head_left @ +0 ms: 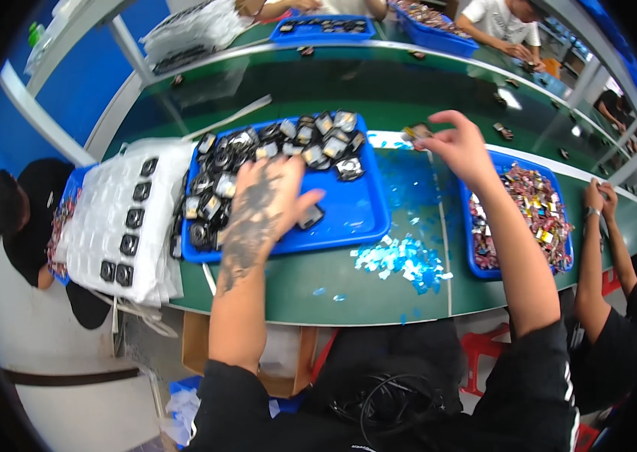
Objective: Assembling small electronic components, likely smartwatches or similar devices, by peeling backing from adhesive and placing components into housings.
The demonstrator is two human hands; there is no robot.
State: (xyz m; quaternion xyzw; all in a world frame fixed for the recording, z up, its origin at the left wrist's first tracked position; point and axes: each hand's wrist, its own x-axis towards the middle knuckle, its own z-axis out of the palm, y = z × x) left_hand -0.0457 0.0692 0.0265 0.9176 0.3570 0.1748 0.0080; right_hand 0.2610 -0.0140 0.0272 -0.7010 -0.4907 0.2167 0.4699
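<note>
My left hand [271, 194] is over a blue tray [350, 209] holding many small black square parts [243, 139], some with silvery faces. Its fingers stretch onto the pile with the thumb apart; the fingertips are partly hidden among the parts. One black part [311, 218] lies below that thumb, on the tray's barer side. Raised beyond the tray's right side, my right hand [460, 147] pinches a small dark part with a yellowish end [416, 134] between thumb and fingers.
Blue film scraps [405, 260] lie on the green table [311, 290]. A blue bin [476, 260] of small pinkish wired parts stands right. White blister trays [96, 218] with some black parts are stacked left. A conveyor [258, 83] runs behind; other people work around.
</note>
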